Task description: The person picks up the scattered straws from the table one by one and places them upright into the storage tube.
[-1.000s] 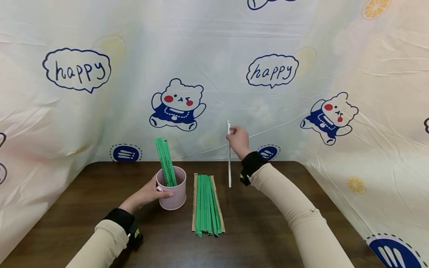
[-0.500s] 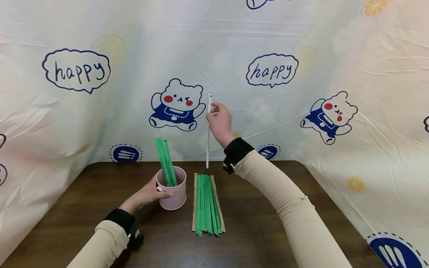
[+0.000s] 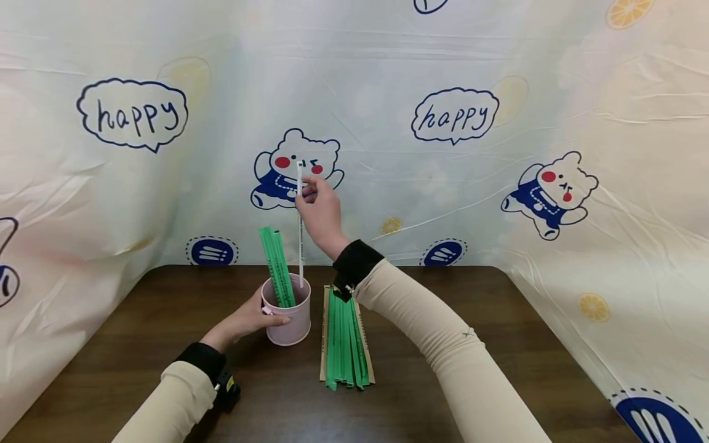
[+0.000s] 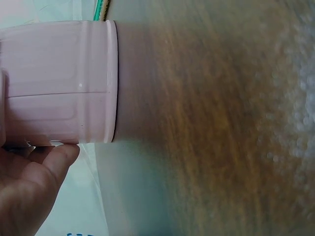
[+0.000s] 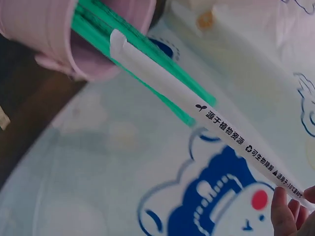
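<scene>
My right hand (image 3: 322, 212) pinches a white paper-wrapped straw (image 3: 301, 246) near its top and holds it upright. The straw's lower end is at the mouth of a small pink bucket (image 3: 290, 326); I cannot tell how far inside. In the right wrist view, dark print runs along the white wrapper (image 5: 224, 127). Several green-wrapped straws (image 3: 278, 271) stand leaning left in the bucket. My left hand (image 3: 244, 321) grips the bucket's left side, thumb across its front. The left wrist view shows the fingers (image 4: 61, 155) against its wall.
Right of the bucket, several more green-wrapped straws (image 3: 346, 351) lie on a strip of brown cardboard (image 3: 323, 344), partly under the right wrist. Everything stands on a dark wooden table (image 3: 443, 381). A printed curtain (image 3: 376, 74) hangs behind the table's far edge.
My right hand has carried the white straw leftward, first rising, from right of the cardboard to over the bucket. The left hand and the bucket have stayed in place.
</scene>
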### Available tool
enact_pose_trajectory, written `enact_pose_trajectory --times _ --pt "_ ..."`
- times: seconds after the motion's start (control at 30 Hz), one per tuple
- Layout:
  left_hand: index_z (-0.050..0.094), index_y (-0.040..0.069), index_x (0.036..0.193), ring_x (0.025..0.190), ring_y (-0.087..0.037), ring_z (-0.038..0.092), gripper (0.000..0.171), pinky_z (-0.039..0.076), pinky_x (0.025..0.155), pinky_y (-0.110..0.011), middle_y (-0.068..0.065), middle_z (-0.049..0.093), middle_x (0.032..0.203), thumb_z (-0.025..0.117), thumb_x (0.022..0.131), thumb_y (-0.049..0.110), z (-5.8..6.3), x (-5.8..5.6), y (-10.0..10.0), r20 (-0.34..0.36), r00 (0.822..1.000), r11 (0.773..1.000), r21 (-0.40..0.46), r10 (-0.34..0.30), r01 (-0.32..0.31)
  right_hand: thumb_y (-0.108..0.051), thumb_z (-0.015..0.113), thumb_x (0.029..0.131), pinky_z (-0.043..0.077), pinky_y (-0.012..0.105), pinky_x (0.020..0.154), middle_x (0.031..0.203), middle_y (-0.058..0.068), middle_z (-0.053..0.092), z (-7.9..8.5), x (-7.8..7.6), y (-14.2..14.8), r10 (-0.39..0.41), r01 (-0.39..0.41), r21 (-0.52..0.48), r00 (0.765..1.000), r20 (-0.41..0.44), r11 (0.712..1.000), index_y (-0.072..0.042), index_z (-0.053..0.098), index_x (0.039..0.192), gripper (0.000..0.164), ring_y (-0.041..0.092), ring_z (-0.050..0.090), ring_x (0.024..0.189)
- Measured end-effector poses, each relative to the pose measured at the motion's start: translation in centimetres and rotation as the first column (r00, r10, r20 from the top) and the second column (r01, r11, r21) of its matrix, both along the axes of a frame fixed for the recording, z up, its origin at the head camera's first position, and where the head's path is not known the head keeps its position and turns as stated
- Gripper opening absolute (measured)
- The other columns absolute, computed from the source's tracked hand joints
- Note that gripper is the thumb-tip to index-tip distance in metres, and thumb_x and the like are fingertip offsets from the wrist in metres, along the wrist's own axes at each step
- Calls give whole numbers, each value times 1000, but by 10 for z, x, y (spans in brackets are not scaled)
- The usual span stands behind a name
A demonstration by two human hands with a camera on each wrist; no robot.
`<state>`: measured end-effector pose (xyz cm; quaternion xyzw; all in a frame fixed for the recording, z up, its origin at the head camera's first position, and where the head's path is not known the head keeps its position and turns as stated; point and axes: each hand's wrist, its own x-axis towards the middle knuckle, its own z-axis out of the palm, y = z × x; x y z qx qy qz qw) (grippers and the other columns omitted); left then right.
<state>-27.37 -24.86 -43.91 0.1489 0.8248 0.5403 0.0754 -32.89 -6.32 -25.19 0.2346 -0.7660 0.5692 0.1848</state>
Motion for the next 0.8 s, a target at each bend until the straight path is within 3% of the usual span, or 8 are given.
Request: enact_pose_trajectory --times 0.2,0.47,0.8 --pt "3 2 160 139 -47 40 108 35 116 -68 -31 30 156 79 88 27 1 3 2 15 1000 1000 -16 1 0 0 62 97 54 20 78 111 15 64 -32 1 -10 16 -18 27 998 64 999 -1 58 135 38 24 65 99" --pt "3 2 161 141 -49 39 109 34 117 -68 -31 31 158 80 88 26 2 6 3 16 1000 1000 -20 14 -14 -1 60 97 52 22 79 107 12 61 -76 0 -17 30 -48 137 991 132 989 -1 57 133 36 19 64 94" --pt "2 3 161 141 -48 39 109 35 117 -67 -31 30 158 79 89 27 3 6 2 14 1000 1000 -1 1 -1 0 61 97 54 25 80 106 11 60 -100 -1 -17 49 -81 171 982 184 982 0 56 132 35 16 62 91"
